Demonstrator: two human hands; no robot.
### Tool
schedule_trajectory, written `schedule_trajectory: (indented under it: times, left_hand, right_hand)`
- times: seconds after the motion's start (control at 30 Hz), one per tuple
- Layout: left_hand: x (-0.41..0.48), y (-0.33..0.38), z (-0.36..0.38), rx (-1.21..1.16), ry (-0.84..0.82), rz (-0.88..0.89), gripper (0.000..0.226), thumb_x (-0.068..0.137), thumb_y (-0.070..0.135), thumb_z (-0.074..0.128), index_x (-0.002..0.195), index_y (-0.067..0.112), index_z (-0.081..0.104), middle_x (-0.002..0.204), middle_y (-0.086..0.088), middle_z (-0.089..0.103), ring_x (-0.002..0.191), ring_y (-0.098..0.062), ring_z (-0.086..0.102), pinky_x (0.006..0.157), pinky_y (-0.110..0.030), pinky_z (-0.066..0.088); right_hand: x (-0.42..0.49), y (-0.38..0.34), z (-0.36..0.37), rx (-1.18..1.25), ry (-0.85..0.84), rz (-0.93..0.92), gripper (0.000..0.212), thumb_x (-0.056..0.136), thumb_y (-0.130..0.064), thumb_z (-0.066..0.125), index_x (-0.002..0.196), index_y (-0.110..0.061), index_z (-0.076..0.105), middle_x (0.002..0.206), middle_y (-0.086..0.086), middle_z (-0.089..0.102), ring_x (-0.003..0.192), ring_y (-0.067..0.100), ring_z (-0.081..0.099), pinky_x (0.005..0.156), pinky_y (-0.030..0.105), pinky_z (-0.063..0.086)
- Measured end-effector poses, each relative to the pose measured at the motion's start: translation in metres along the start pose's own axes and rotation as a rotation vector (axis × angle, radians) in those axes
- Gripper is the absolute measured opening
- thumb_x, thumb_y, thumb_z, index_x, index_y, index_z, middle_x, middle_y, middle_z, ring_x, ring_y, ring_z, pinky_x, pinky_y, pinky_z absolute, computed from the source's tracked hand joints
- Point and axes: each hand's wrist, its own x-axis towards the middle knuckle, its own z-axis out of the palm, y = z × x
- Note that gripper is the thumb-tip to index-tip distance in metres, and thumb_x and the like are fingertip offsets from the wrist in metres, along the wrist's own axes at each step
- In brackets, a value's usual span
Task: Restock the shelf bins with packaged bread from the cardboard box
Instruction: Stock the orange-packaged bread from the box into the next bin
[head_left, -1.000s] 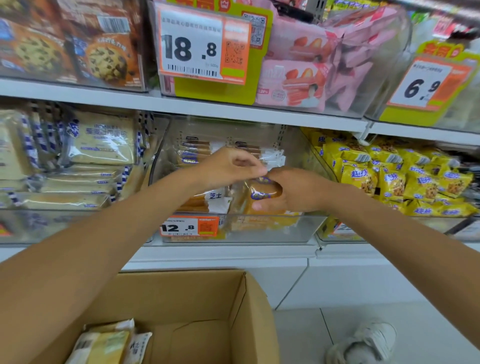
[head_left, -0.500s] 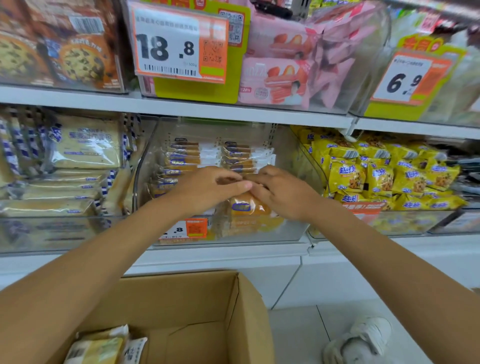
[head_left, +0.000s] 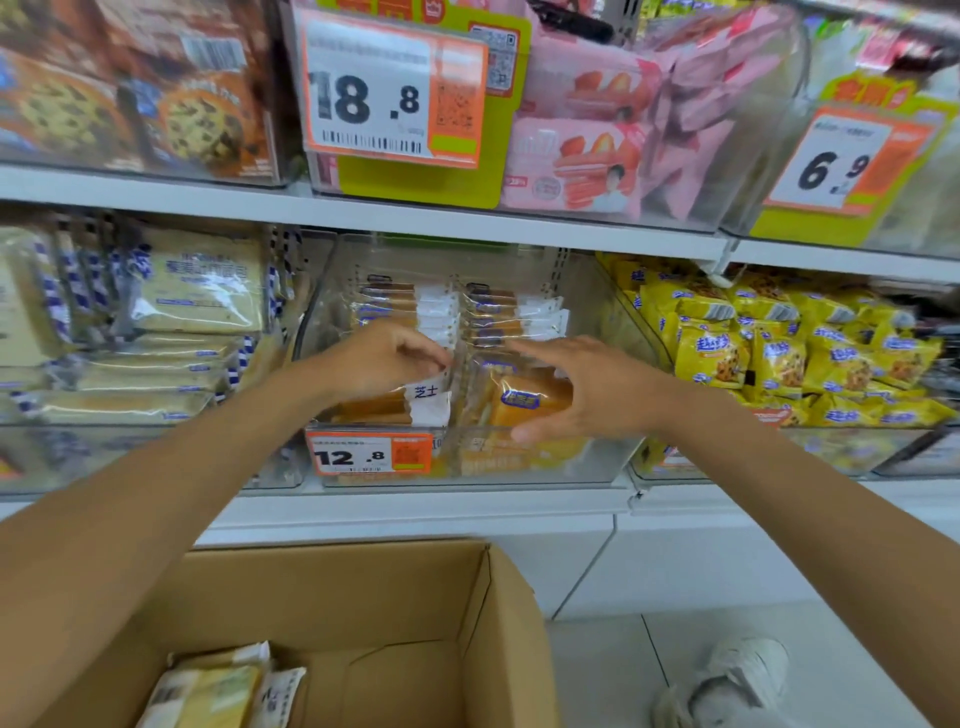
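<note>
A clear shelf bin (head_left: 597, 457) on the middle shelf holds stacked orange bread packs (head_left: 519, 402) with white ends. My left hand (head_left: 382, 358) is inside the bin at its left half, fingers curled, pinching the white end of a bread pack (head_left: 428, 395). My right hand (head_left: 592, 387) hovers spread over the right-hand packs, fingers straight, holding nothing. Below, an open cardboard box (head_left: 498, 623) holds a few pale yellow bread packs (head_left: 218, 696) in its near left corner.
A 12.8 price tag (head_left: 371, 454) hangs on the bin's front. To the left is a bin of pale sliced bread (head_left: 197, 291); to the right, yellow snack bags (head_left: 789, 353). Upper shelf bins hold cookies and pink packs. A white shoe (head_left: 737, 680) stands on the floor.
My hands, together over the middle packs before, have parted: the left now pinches a pack's white end and the right has opened and spread over the right stack. The view shifted slightly.
</note>
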Motion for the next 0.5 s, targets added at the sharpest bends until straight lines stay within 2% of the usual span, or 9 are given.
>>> schedule_trajectory:
  times: [0.07,0.13,0.17,0.23,0.33,0.4,0.43,0.47,0.5]
  left_hand:
    - [-0.001,-0.002,0.006,0.037,-0.034,0.009,0.03,0.089,0.008,0.069,0.117,0.019,0.07,0.105,0.005,0.068,0.091,0.0,0.06,0.089,-0.012,0.049]
    - [0.0,0.003,0.011,0.034,-0.015,0.048,0.036,0.088,0.009,0.072,0.122,0.02,0.068,0.099,0.002,0.061,0.08,0.001,0.053,0.072,-0.004,0.042]
    - [0.0,0.005,0.013,0.013,-0.003,0.051,0.038,0.087,0.008,0.072,0.123,0.021,0.067,0.097,0.0,0.059,0.078,-0.001,0.051,0.068,-0.006,0.04]
    - [0.001,0.011,0.016,-0.064,-0.019,0.021,0.04,0.086,0.008,0.072,0.121,0.026,0.067,0.093,0.001,0.059,0.08,-0.005,0.053,0.072,-0.014,0.042]
    - [0.005,0.015,0.022,-0.171,-0.07,0.031,0.033,0.077,0.033,0.081,0.108,0.026,0.072,0.097,0.005,0.07,0.092,-0.011,0.066,0.088,-0.028,0.051]
    - [0.009,0.018,0.025,-0.139,-0.053,0.047,0.024,0.08,0.039,0.078,0.096,0.023,0.071,0.092,0.003,0.073,0.094,-0.017,0.069,0.09,-0.036,0.052]
    - [0.009,0.02,0.025,-0.106,-0.043,0.059,0.018,0.083,0.035,0.076,0.092,0.021,0.07,0.088,0.002,0.073,0.092,-0.017,0.07,0.089,-0.036,0.052]
    - [0.01,0.021,0.025,-0.074,-0.038,0.074,0.015,0.084,0.03,0.076,0.09,0.018,0.07,0.085,0.003,0.073,0.09,-0.018,0.069,0.087,-0.036,0.052]
    - [0.01,0.02,0.025,-0.039,-0.043,0.084,0.014,0.084,0.028,0.076,0.09,0.016,0.071,0.084,0.004,0.071,0.088,-0.017,0.068,0.085,-0.036,0.052]
  right_hand:
    - [0.006,0.005,0.008,0.003,-0.008,-0.074,0.097,0.074,-0.06,0.074,0.154,-0.034,0.024,0.153,-0.007,0.035,0.139,0.016,0.032,0.114,0.03,0.027]
    - [0.007,0.012,0.016,0.022,0.021,-0.085,0.092,0.08,-0.054,0.071,0.154,-0.036,0.02,0.159,-0.007,0.025,0.145,0.016,0.022,0.119,0.036,0.023]
    - [0.004,0.014,0.019,0.033,0.027,-0.066,0.09,0.083,-0.053,0.069,0.154,-0.04,0.016,0.162,-0.008,0.015,0.148,0.015,0.015,0.12,0.038,0.021]
    - [-0.001,0.016,0.023,0.052,0.06,-0.04,0.085,0.085,-0.051,0.067,0.151,-0.048,0.014,0.163,-0.015,-0.003,0.15,0.011,0.002,0.12,0.041,0.021]
    - [-0.008,0.021,0.017,0.081,0.119,-0.04,0.073,0.085,-0.044,0.07,0.145,-0.051,0.029,0.162,-0.017,-0.009,0.15,0.01,0.003,0.118,0.041,0.027]
    - [-0.014,0.021,0.007,0.091,0.156,-0.022,0.067,0.086,-0.04,0.07,0.144,-0.046,0.036,0.163,-0.015,0.001,0.147,0.007,0.017,0.115,0.033,0.032]
    - [-0.018,0.022,0.0,0.105,0.194,0.001,0.063,0.087,-0.039,0.069,0.143,-0.041,0.041,0.161,-0.011,0.019,0.14,0.0,0.03,0.109,0.021,0.034]
    - [-0.022,0.022,-0.01,0.131,0.242,0.018,0.054,0.088,-0.037,0.068,0.138,-0.039,0.046,0.145,-0.008,0.046,0.119,-0.014,0.045,0.094,0.008,0.036]
    - [-0.027,0.023,-0.019,0.151,0.289,0.034,0.04,0.089,-0.036,0.067,0.126,-0.04,0.052,0.112,-0.01,0.062,0.09,-0.02,0.051,0.074,0.001,0.035]
